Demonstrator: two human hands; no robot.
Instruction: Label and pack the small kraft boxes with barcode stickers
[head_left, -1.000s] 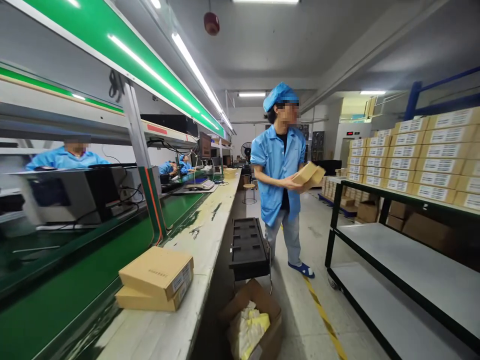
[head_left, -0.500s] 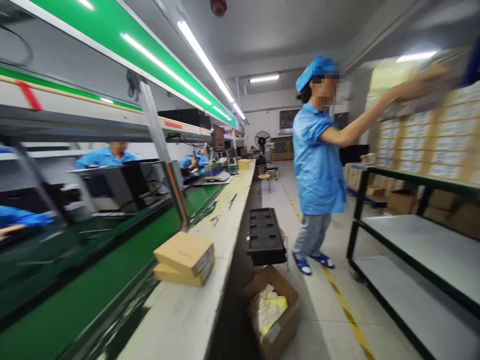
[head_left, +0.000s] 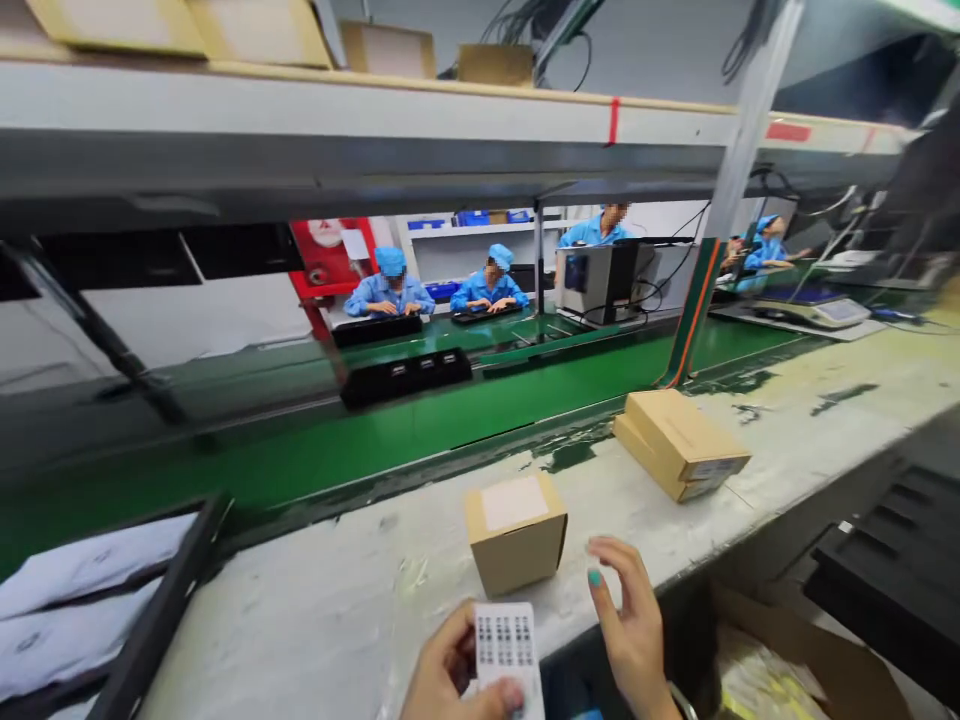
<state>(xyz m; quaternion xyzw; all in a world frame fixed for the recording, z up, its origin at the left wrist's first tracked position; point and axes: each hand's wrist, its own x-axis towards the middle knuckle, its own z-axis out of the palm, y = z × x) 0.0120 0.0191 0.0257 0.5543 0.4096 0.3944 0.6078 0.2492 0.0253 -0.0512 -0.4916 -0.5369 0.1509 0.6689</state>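
My left hand (head_left: pixel 461 670) is closed round a white, flat-faced piece (head_left: pixel 504 635) printed with rows of small black marks; the thumb lies over its lower part. I cannot tell whether it is a label sheet or a small box. My right hand (head_left: pixel 628 625) holds nothing, its thumb and fingers apart, and a teal patch shows on the thumbnail. Just beyond both hands a small brown cardboard box (head_left: pixel 517 560) with a white label on top stands on the worn pale bench (head_left: pixel 315 620). Neither hand touches that box.
Two flat cartons (head_left: pixel 682 440) are stacked further right. A black tray (head_left: pixel 187 580) of white packets stands at left. Behind the bench runs a green conveyor (head_left: pixel 420 435), with an overhead shelf (head_left: pixel 450 130). Black trays (head_left: pixel 900 570) and an open carton (head_left: pixel 855 670) are at lower right.
My view has swung left from the aisle to the bench. Both my hands, the white printed piece and the small labelled box have come into sight; the co-worker by the cart is out of view.
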